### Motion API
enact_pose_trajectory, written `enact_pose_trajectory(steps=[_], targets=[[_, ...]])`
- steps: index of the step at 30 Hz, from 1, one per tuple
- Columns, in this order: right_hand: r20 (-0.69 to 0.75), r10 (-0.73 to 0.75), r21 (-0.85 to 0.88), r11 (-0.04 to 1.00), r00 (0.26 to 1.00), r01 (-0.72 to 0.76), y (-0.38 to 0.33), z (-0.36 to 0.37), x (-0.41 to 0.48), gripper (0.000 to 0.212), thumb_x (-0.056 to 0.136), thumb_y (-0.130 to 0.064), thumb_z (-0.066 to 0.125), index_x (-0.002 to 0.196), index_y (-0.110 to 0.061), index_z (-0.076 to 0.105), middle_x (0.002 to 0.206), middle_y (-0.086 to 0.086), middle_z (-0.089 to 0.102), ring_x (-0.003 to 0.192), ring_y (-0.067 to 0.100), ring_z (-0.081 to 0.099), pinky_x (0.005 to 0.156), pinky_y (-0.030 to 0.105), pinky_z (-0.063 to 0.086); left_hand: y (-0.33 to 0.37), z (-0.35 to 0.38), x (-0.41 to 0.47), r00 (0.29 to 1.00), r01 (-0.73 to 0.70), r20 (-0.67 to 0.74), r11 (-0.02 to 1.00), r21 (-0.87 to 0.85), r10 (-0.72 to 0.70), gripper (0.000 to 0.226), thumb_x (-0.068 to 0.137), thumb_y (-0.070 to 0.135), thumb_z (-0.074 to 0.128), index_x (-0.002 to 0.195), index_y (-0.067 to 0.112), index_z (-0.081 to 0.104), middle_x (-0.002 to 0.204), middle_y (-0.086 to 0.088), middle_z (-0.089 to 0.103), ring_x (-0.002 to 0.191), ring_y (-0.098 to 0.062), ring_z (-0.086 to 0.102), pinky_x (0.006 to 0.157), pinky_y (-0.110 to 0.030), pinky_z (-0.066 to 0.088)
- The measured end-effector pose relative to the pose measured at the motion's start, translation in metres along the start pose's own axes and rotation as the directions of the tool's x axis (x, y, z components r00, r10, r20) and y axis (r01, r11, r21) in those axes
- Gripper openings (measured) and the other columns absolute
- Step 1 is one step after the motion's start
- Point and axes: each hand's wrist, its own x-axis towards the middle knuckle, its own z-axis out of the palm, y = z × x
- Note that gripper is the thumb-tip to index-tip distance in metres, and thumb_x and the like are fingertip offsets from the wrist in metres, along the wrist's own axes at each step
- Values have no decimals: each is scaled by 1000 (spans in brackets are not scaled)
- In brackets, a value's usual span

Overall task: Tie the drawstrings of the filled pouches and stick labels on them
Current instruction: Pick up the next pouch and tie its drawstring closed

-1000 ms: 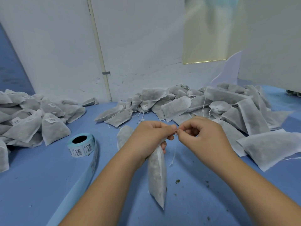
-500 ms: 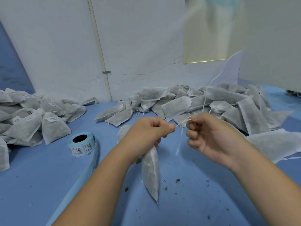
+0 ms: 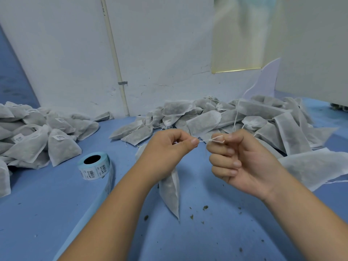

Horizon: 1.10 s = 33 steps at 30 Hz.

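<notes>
A slim pouch [image 3: 170, 193] of fibrous white fabric is held at centre, its neck enclosed in the left hand [image 3: 167, 146] grip. A thin drawstring [image 3: 216, 139] is pinched taut between both grips, with a small loop kept closed in the right hand [image 3: 243, 162]. A cylindrical label roll [image 3: 95, 166] is noted at 9 o'clock on the matte blue tabletop [image 3: 47, 213].

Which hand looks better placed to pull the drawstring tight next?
Probably the right hand: the drawstring loops over its index finger, so it can draw away while the left hand anchors the hanging pouch.
</notes>
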Motion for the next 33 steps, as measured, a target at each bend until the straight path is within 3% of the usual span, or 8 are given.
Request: enact_pose_trajectory(steps=[6, 11, 14, 16, 18, 22, 25, 33], targets=[[-174, 33, -77, 996, 984, -47, -3, 2, 0, 12, 65, -19, 61, 58, -15, 51, 56, -5, 25, 41, 9, 28, 39, 20, 24, -5, 7, -2, 997, -60, -31, 988, 143, 65, 24, 88, 27, 71, 65, 26, 63, 53, 19, 51, 50, 2, 42, 51, -11, 34], [-225, -16, -308, 950, 974, -56, -1, 1, -3, 30, 72, -14, 75, 52, -21, 54, 58, -5, 36, 49, 9, 37, 44, 19, 32, -10, 4, 0, 996, -67, -52, 981, 183, 78, 22, 89, 26, 70, 68, 25, 64, 51, 23, 51, 49, 3, 44, 50, -9, 34], [-324, -120, -583, 806, 939, -98, 4, 2, -3, 35, 76, -13, 76, 50, -23, 55, 56, -2, 46, 51, 11, 44, 50, 22, 36, -14, -2, 0, 993, -64, -77, 971, 230, 84, 21, 89, 27, 70, 69, 25, 64, 51, 25, 52, 49, 3, 45, 51, -10, 34], [-384, -338, -792, 599, 859, -118, 7, 1, -2, 27, 75, -21, 74, 54, -21, 56, 58, 0, 57, 53, 13, 45, 55, 25, 38, -17, -5, 1, 995, -38, -83, 969, 246, 60, 20, 89, 30, 69, 69, 26, 65, 53, 23, 52, 51, 2, 45, 57, -17, 39], [-386, -508, -855, 510, 770, -92, 9, -1, 0, 20, 72, -25, 74, 62, -17, 58, 62, 0, 60, 55, 13, 44, 54, 24, 37, -19, -6, 1, 996, -24, -80, 970, 242, 45, 20, 89, 32, 69, 70, 26, 66, 54, 23, 52, 52, 2, 45, 57, -18, 39], [-414, -494, -708, 702, 764, 71, 10, -3, 1, 20, 66, -21, 77, 59, -22, 59, 62, -4, 58, 61, 14, 50, 63, 29, 42, -15, 0, -1, 996, -65, -48, 969, 240, 78, 22, 90, 30, 68, 69, 28, 64, 54, 25, 53, 53, 4, 47, 53, -8, 35], [-394, -438, -540, 822, 808, 182, 9, -7, 3, 29, 70, -6, 74, 54, -22, 55, 58, -4, 51, 57, 11, 48, 55, 22, 42, -13, 2, -1, 997, -58, -39, 977, 203, 67, 21, 90, 30, 68, 70, 26, 65, 53, 23, 51, 52, 3, 45, 52, -9, 34], [-305, -486, -516, 807, 819, 287, 9, -4, 5, 28, 67, -4, 72, 53, -23, 58, 71, -1, 64, 61, 12, 50, 57, 19, 45, -10, 2, -1, 998, -38, -37, 991, 126, 43, 18, 90, 30, 68, 76, 19, 69, 58, 18, 53, 59, -1, 48, 55, -9, 38]])
